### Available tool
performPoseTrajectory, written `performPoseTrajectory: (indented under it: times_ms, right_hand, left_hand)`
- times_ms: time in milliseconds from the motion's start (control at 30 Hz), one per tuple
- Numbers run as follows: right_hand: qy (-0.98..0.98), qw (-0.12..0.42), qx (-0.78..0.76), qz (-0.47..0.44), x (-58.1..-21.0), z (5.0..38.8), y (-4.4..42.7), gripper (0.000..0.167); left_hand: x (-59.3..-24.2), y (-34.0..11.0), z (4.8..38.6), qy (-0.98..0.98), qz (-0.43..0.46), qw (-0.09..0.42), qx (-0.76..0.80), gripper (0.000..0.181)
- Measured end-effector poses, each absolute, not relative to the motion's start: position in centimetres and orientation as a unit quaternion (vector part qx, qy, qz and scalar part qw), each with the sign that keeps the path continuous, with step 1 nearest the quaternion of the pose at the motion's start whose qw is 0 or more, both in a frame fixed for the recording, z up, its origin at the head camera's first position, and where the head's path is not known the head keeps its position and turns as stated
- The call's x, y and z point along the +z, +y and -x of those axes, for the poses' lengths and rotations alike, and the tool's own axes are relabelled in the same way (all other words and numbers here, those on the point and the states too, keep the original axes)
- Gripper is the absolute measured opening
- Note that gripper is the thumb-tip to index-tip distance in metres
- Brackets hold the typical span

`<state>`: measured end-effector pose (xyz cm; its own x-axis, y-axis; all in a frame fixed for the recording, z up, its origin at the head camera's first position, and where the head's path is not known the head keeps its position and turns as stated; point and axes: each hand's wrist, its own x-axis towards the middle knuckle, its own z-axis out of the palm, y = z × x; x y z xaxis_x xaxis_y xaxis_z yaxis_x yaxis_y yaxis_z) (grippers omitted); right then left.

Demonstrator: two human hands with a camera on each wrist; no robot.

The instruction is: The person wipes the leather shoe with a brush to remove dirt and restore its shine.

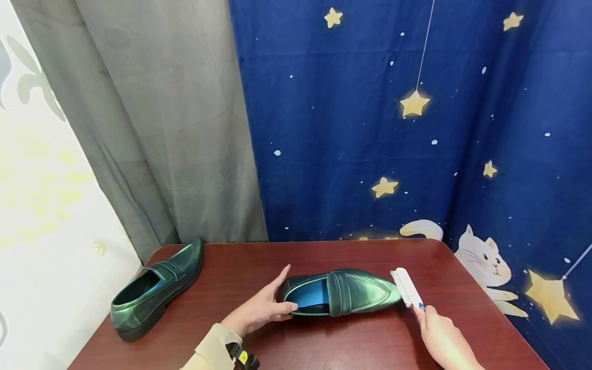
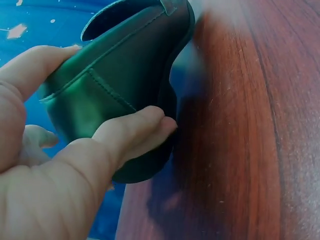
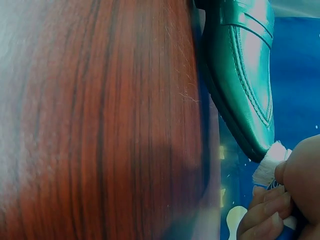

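A shiny green loafer (image 1: 365, 292) with a blue insole lies in front of me, its toe to the right. At the heel end, my left hand (image 1: 264, 310) grips it, with the thumb at the opening's edge; the left wrist view shows fingers along the heel (image 2: 82, 112). My right hand (image 1: 445, 336) holds a white brush (image 1: 408, 287) by its handle. The brush's bristles (image 3: 270, 161) meet the tip of the toe in the right wrist view. The end of the handle is hidden inside my right hand.
A matching green loafer (image 1: 178, 280) stands at the left side of the dark red wooden table (image 1: 226, 262), toe pointing to the back. Behind the table hang a grey curtain (image 1: 176, 128) and a blue curtain (image 1: 333, 128) with stars. My left wrist wears a dark strap (image 1: 234, 350).
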<state>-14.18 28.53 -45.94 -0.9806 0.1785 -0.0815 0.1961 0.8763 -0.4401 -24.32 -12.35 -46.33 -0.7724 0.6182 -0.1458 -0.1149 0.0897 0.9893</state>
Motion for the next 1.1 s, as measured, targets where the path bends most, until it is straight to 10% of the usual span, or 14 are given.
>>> performPoseTrajectory:
  times_ms: [1100]
  right_hand:
    - [0.966, -0.001, -0.237, -0.1, -46.1, 14.8, 27.3, 0.056]
  left_hand:
    - [-45.1, -10.7, 22.4, 0.905, -0.246, 0.18, 0.296, 0.093]
